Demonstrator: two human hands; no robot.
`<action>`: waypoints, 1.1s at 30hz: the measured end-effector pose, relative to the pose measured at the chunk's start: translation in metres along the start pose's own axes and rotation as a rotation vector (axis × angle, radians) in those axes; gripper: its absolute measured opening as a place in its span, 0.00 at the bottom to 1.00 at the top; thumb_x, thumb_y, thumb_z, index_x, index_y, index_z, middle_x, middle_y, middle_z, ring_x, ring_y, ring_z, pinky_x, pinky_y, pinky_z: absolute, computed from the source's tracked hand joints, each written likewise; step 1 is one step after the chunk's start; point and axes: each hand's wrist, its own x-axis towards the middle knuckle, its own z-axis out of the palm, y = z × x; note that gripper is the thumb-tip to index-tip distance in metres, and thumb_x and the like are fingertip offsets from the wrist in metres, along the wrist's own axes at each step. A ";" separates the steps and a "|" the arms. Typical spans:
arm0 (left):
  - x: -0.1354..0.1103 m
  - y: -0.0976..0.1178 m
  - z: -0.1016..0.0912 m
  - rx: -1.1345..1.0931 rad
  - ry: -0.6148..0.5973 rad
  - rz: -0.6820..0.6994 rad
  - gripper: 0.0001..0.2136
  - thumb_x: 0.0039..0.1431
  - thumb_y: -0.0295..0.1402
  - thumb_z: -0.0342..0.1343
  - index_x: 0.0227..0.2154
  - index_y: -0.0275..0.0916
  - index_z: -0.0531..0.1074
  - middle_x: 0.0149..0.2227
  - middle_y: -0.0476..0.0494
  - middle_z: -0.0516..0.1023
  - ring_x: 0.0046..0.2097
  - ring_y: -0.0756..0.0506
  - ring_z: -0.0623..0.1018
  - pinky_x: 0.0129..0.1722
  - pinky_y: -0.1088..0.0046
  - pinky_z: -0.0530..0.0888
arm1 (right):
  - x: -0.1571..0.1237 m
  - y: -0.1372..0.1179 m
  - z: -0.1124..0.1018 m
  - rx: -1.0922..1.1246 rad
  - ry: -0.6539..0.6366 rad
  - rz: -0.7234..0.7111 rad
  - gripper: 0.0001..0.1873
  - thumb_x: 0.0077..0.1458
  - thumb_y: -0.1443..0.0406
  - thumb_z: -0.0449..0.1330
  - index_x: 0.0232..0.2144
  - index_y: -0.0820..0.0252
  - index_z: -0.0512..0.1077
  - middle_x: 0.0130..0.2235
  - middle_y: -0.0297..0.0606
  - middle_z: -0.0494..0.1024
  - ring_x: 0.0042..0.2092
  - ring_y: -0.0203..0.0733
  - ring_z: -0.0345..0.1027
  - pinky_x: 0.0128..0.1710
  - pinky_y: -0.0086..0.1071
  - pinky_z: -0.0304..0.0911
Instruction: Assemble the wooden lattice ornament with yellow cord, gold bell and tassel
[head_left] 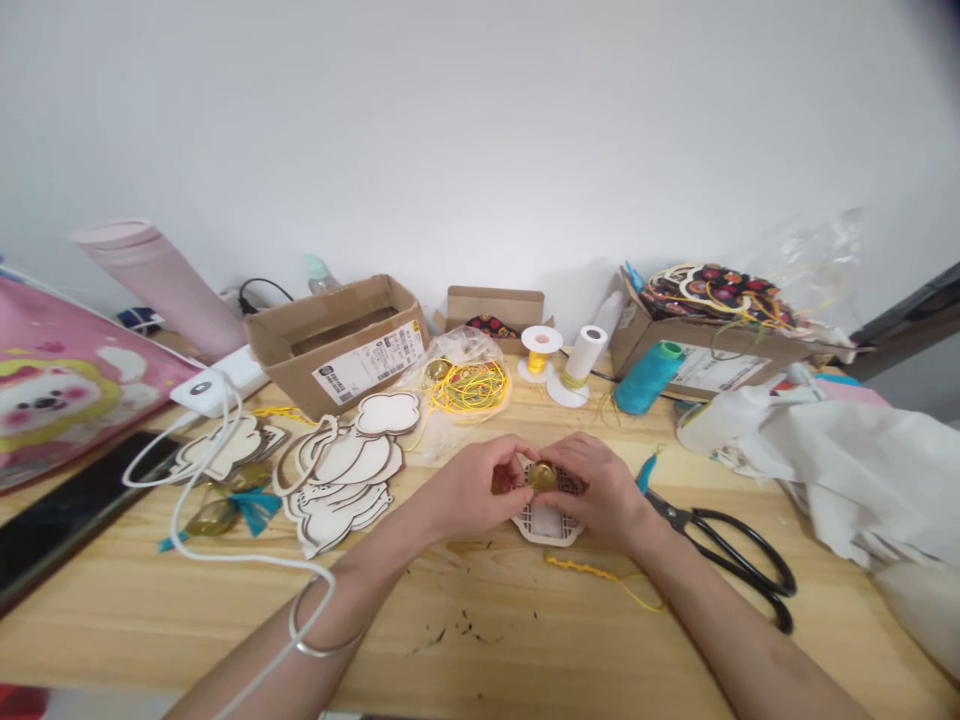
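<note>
The left hand point(469, 490) and right hand point(596, 485) were close together above the middle of the pale wooden table point(225, 640), their fingers closed around a small round gold bead point(542, 476). The bead was pinched between them, just above a white lattice-patterned cutout point(547, 525), which lay on the table beneath the hands. A thin yellow cord point(604, 580) trailed across the wood just below the right hand, and a small teal tassel point(645, 475) stood just beyond that hand. Black-handled steel scissors point(731, 560) lay beside the right forearm.

Left of the hands sat a pile of cream cloud-shaped cutouts point(345, 480), near two gold bells with teal bows point(221, 505). A white cable point(247, 560) looped over the near left of the table, passing over the left forearm, which wore a thin silver bangle point(315, 635). Along the far edge stood an open cardboard box point(337, 345), a clear bag of tangled yellow cord point(469, 388), two white spools point(577, 365) and a teal thread cone point(649, 378). A crumpled white cloth point(840, 470) covered the right end of the table.
</note>
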 end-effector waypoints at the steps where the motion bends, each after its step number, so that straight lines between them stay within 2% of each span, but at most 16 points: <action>1: 0.000 0.000 0.001 0.003 0.008 -0.010 0.13 0.46 0.31 0.53 0.38 0.39 0.67 0.27 0.51 0.70 0.28 0.51 0.70 0.28 0.76 0.67 | 0.000 -0.002 0.000 -0.025 0.003 0.020 0.19 0.44 0.57 0.62 0.38 0.60 0.70 0.28 0.39 0.75 0.31 0.41 0.65 0.30 0.34 0.60; 6: 0.003 0.001 0.009 0.067 0.084 -0.108 0.19 0.40 0.41 0.59 0.37 0.39 0.68 0.25 0.52 0.70 0.25 0.51 0.68 0.24 0.77 0.64 | 0.003 -0.013 0.002 -0.107 0.023 0.073 0.18 0.41 0.65 0.63 0.37 0.61 0.68 0.28 0.38 0.74 0.30 0.41 0.64 0.29 0.34 0.60; 11: 0.000 0.008 0.009 0.245 0.102 -0.077 0.09 0.46 0.38 0.54 0.29 0.40 0.72 0.23 0.52 0.71 0.24 0.51 0.68 0.22 0.77 0.61 | 0.000 -0.008 0.007 -0.063 -0.003 0.101 0.19 0.39 0.71 0.62 0.38 0.61 0.68 0.28 0.35 0.74 0.31 0.40 0.64 0.31 0.33 0.61; 16: -0.005 0.014 -0.001 0.451 0.130 -0.049 0.08 0.46 0.38 0.53 0.24 0.39 0.70 0.21 0.51 0.71 0.23 0.51 0.67 0.23 0.76 0.59 | -0.004 0.002 0.008 0.028 0.045 0.102 0.06 0.47 0.71 0.58 0.30 0.59 0.72 0.26 0.36 0.73 0.30 0.36 0.65 0.30 0.30 0.61; 22: -0.015 0.010 -0.005 0.581 0.157 -0.067 0.09 0.48 0.40 0.51 0.24 0.40 0.69 0.22 0.51 0.73 0.25 0.50 0.69 0.24 0.76 0.59 | -0.002 0.001 0.011 0.097 0.124 0.092 0.05 0.48 0.70 0.57 0.25 0.59 0.73 0.23 0.34 0.70 0.26 0.34 0.64 0.25 0.26 0.59; 27: -0.019 -0.001 0.000 0.571 0.203 0.038 0.09 0.49 0.39 0.52 0.30 0.39 0.69 0.29 0.48 0.74 0.32 0.48 0.72 0.32 0.74 0.64 | -0.002 0.003 0.012 0.068 0.091 0.060 0.04 0.47 0.71 0.58 0.24 0.59 0.72 0.23 0.35 0.71 0.28 0.36 0.64 0.28 0.29 0.60; 30: -0.017 -0.003 0.003 0.518 0.224 0.110 0.08 0.49 0.35 0.53 0.33 0.39 0.68 0.30 0.48 0.74 0.34 0.48 0.72 0.34 0.73 0.65 | -0.001 0.001 0.008 0.075 0.093 0.050 0.05 0.47 0.72 0.57 0.27 0.59 0.71 0.26 0.36 0.73 0.31 0.38 0.64 0.32 0.32 0.61; 33: -0.016 -0.004 0.006 0.486 0.218 0.170 0.08 0.48 0.32 0.53 0.34 0.39 0.68 0.30 0.48 0.74 0.33 0.48 0.71 0.34 0.73 0.65 | 0.001 -0.006 0.003 0.113 0.059 -0.007 0.13 0.47 0.72 0.55 0.37 0.58 0.69 0.34 0.38 0.75 0.38 0.40 0.65 0.39 0.36 0.61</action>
